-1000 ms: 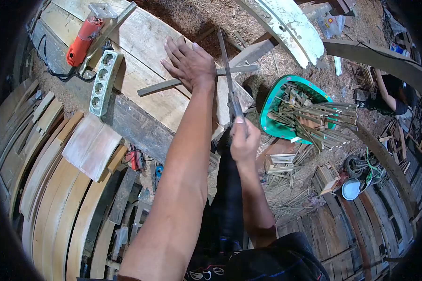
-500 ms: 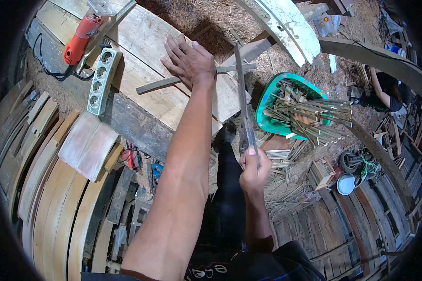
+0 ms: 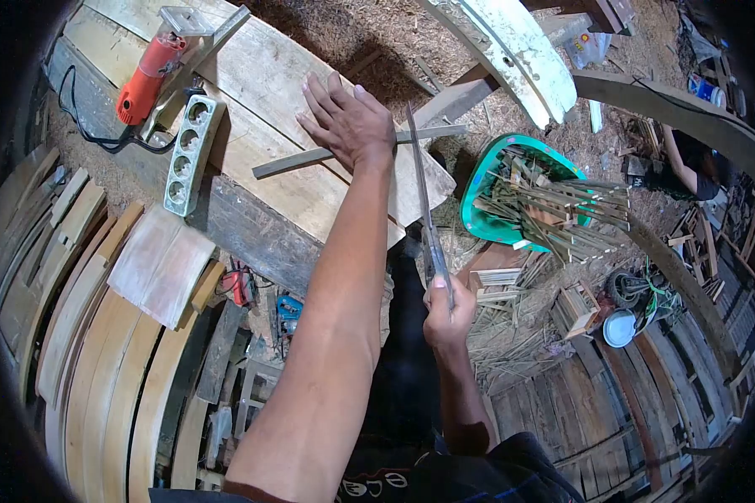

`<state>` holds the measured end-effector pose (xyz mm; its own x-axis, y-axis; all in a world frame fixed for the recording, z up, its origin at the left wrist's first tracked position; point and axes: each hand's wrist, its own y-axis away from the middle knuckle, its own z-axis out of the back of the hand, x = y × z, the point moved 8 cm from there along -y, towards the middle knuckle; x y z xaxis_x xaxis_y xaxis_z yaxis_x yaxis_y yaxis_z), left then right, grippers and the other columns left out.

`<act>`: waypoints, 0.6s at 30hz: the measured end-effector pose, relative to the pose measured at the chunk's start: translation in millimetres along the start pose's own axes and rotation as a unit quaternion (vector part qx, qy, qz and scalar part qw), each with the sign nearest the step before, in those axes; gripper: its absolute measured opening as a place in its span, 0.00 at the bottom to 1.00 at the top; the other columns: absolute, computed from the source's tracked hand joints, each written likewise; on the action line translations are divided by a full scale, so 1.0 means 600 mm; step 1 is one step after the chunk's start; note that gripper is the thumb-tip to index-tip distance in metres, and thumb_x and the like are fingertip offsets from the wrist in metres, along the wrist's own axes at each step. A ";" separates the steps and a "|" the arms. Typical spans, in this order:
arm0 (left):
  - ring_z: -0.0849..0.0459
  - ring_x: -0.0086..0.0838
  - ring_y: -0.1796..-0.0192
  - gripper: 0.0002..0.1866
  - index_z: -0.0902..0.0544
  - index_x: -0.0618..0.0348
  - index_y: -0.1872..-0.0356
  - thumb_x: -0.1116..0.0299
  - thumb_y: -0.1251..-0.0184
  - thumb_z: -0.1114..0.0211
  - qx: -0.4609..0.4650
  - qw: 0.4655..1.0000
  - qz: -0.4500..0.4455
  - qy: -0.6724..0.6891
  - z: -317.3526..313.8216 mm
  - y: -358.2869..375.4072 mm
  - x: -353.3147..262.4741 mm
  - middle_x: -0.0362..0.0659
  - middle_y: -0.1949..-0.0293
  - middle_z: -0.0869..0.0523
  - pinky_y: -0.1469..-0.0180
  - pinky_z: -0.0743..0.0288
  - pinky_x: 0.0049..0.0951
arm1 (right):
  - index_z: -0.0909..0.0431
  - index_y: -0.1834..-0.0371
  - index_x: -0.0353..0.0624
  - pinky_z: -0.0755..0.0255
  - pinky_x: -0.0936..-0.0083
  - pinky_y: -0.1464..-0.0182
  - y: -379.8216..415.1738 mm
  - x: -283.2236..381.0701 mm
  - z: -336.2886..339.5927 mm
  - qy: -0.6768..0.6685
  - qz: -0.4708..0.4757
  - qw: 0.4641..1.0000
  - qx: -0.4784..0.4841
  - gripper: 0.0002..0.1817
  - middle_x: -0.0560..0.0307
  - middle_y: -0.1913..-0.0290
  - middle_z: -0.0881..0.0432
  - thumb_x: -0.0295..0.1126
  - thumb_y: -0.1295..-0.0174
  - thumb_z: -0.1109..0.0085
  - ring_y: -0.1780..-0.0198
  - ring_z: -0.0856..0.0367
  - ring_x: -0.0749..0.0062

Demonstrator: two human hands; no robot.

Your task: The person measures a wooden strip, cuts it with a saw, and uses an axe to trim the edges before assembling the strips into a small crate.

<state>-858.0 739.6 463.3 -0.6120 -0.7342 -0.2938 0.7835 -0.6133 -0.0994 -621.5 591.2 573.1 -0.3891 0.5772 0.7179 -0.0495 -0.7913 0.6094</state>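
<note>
Left hand [image 3: 348, 124] lies flat, fingers spread, palm down on a thin wooden strip [image 3: 356, 147], pinning it to the plank workbench [image 3: 260, 67]; the strip runs across the bench top and its far end sticks out past the bench edge. Right hand [image 3: 449, 310] is closed in a fist around the handle of a long narrow blade [image 3: 419, 180], thumb laid along its back; the blade points up and away from the body, its upper part crossing the strip just beside the left wrist; whether the edge touches the strip cannot be told.

On the bench, left of the hand: a grey multi-socket power strip [image 3: 189, 144], and beyond it an orange power tool [image 3: 148, 71] with a black cable. Right of the bench, on the sawdust floor: a green basin [image 3: 491, 180] full of split bamboo sticks [image 3: 562, 210]; near it a small white bowl [image 3: 619, 329]. Curved wooden slats [image 3: 101, 352] are stacked at lower left. Another person's arm [image 3: 678, 155] shows at upper right, well apart.
</note>
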 end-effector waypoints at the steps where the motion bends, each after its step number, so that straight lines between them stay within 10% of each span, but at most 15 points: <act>1: 0.50 0.40 0.20 0.26 0.36 0.54 0.32 0.60 0.29 0.48 0.002 1.000 -0.001 -0.002 -0.001 -0.001 -0.001 0.49 0.24 0.42 0.24 0.61 0.60 | 0.30 0.78 0.36 0.44 0.75 0.77 -0.003 0.000 -0.002 -0.004 -0.004 1.000 0.000 0.17 0.65 0.83 0.37 0.33 0.30 0.47 0.77 0.39 0.84; 13: 0.48 0.42 0.20 0.26 0.34 0.55 0.33 0.60 0.30 0.47 -0.025 0.999 -0.022 0.014 0.001 0.011 0.000 0.51 0.25 0.41 0.24 0.59 0.60 | 0.27 0.80 0.36 0.45 0.72 0.79 -0.079 0.034 0.061 -0.032 -0.057 0.998 0.012 0.21 0.65 0.85 0.32 0.38 0.29 0.47 0.81 0.37 0.82; 15: 0.48 0.42 0.21 0.26 0.34 0.55 0.33 0.61 0.30 0.47 -0.038 0.999 -0.027 0.021 0.001 0.006 -0.002 0.51 0.25 0.41 0.24 0.60 0.60 | 0.26 0.78 0.35 0.41 0.69 0.77 -0.045 0.075 0.021 0.082 0.101 0.991 -0.018 0.20 0.60 0.86 0.32 0.38 0.30 0.46 0.81 0.36 0.79; 18: 0.47 0.43 0.21 0.26 0.34 0.55 0.34 0.61 0.32 0.46 -0.051 0.998 -0.036 0.029 -0.002 0.006 -0.004 0.52 0.26 0.40 0.24 0.59 0.60 | 0.26 0.77 0.35 0.40 0.69 0.77 -0.024 0.015 -0.028 0.009 0.062 0.998 -0.008 0.20 0.57 0.86 0.32 0.37 0.29 0.47 0.81 0.35 0.78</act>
<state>-853.6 739.6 462.8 -0.6629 -0.6690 -0.3363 0.7458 -0.6296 -0.2175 -639.4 604.4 565.1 -0.4091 0.4704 0.7819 -0.0147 -0.8601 0.5098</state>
